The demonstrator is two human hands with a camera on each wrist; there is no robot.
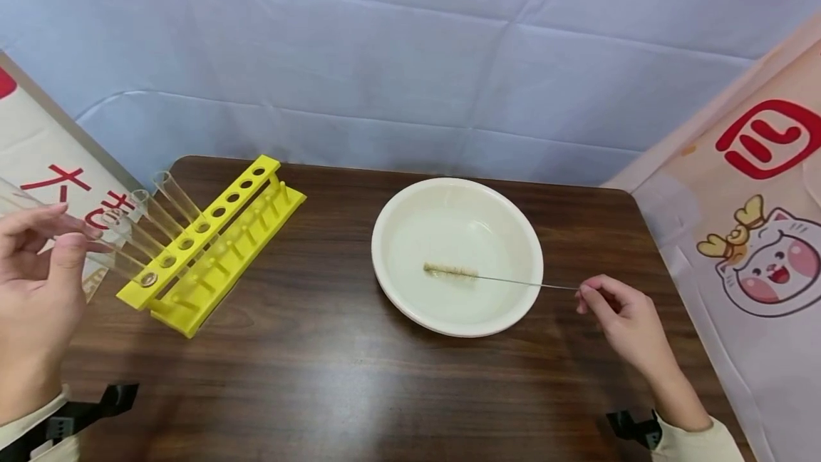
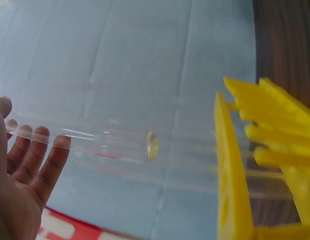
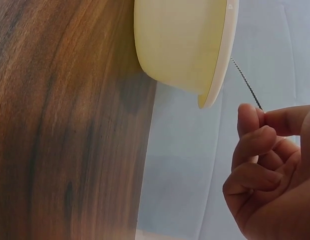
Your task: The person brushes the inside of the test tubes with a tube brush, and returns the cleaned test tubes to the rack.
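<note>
Tan bristles on a thin, twisted metal wire form the slender brush (image 1: 452,271), whose bristled head lies within the round, cream-white bowl (image 1: 449,223). Its wire crosses the bowl's right side and ends in the right hand (image 1: 625,323), which pinches it between thumb and forefinger while the other fingers curl in beneath. Whether the bristles touch the bowl's bottom, I cannot tell.

Well to the left, the left hand (image 1: 32,298) grasps a clear, round-ended test tube (image 2: 110,140) between thumb and fingertips, holding it tilted in the air. In the left wrist view, a small glint marks the tube's rounded end, which is apart from the yellow plastic rack (image 1: 221,280). Several clear upright tubes (image 1: 179,202) stand in the rack's near holes; the far holes are vacant, and a row of yellow pegs runs along its base.

Rack and bowl sit on a dark brown wood-grain table (image 1: 321,376). A creased pale-blue cloth (image 1: 385,55) hangs behind, a white panel with red characters (image 1: 38,148) stands at left, and a pink panel with a cartoon cat face (image 1: 776,262) at right.
</note>
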